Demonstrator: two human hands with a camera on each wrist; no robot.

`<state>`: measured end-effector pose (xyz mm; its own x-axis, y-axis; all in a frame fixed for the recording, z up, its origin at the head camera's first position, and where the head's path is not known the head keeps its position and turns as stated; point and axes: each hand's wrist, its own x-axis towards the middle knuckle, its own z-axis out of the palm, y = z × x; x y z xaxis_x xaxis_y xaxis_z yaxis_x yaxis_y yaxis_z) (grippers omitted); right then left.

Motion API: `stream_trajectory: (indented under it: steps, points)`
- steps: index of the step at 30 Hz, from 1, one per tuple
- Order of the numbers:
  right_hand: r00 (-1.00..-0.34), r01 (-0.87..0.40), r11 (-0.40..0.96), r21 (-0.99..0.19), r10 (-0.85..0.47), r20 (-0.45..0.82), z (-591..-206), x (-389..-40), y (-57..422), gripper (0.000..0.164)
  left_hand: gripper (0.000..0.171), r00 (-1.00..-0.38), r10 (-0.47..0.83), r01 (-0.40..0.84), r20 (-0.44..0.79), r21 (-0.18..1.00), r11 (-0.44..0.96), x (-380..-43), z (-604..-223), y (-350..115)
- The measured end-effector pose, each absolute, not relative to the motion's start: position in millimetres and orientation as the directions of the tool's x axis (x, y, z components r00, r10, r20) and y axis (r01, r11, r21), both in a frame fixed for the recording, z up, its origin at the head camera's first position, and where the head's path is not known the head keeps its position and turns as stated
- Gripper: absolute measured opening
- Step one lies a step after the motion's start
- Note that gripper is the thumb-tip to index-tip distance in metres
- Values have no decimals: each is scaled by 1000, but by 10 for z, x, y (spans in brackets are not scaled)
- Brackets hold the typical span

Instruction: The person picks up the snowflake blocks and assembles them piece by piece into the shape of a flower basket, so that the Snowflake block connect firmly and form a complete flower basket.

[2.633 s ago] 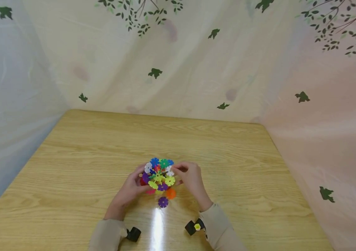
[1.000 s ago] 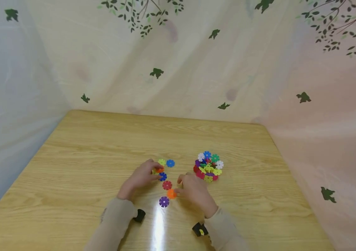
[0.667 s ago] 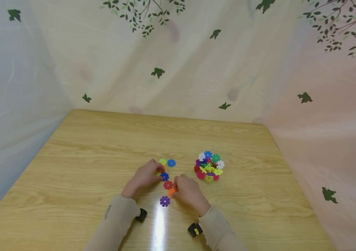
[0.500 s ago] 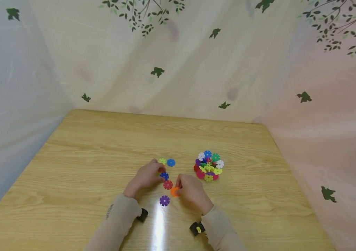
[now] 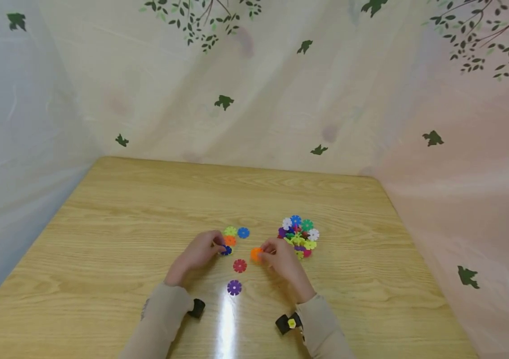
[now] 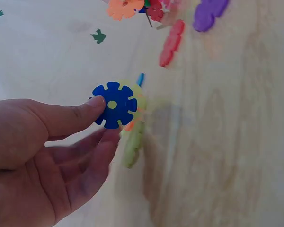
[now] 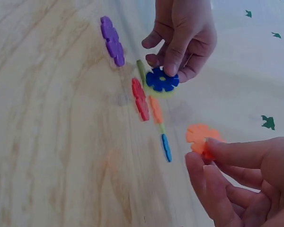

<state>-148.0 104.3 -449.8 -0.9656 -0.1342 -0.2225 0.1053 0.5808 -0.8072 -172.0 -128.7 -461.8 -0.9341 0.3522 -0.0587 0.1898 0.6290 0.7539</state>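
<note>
My left hand [image 5: 201,249] pinches a dark blue notched disc [image 6: 114,106], a flower-shaped plastic piece with a hole in its centre, between thumb and fingers. In my right hand [image 5: 281,258] an orange notched disc [image 7: 202,137] is pinched by thumb and fingertips, raised above the table. Between and below the hands lie a red disc [image 5: 239,266] and a purple disc [image 5: 234,287]. Just beyond the left fingertips are an orange disc [image 5: 230,241], a yellow-green disc [image 5: 230,231] and a light blue disc [image 5: 243,233]. Another yellow-green disc [image 6: 134,146] shows behind the held blue one.
A round cluster of joined multicoloured discs [image 5: 307,225] stands just behind and beside my right hand. The wooden table [image 5: 146,199] extends around. Pale cloth with leaf prints [image 5: 263,99] hangs along its back and sides.
The cluster went from between my hands to the table at right. Since then, my right hand has picked up the orange disc; my left has lifted the dark blue one and drawn slightly left.
</note>
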Motion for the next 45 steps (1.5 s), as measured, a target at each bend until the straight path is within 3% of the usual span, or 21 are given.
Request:
stream_trajectory:
  steps: [4, 12, 18, 30, 45]
  points:
    - [-975, 126, 494, -860, -100, -200, -4468, -1498, 999, 8, 5, -948, 315, 149, -54, 797, 586, -1693, -4533, -1280]
    - [-978, 142, 328, -934, -97, -183, -4406, -1493, 922, 17, 4, -888, 460, 137, -18, 944, 301, -1568, -4416, -1139]
    - [-969, 186, 250, -950, -113, -220, -4329, -1470, 914, 18, 3, -906, 423, 132, 32, 969, 210, -1504, -4424, -1074]
    - [-960, 204, 262, -943, -135, -245, -4324, -1451, 939, 17, 8, -915, 375, 245, 149, 944, 221, -1477, -4429, -1077]
    - [-955, 146, 233, -961, -220, -199, -4374, -1443, 1002, 19, 6, -840, 428, 448, 333, 871, 202, -1417, -4497, -972]
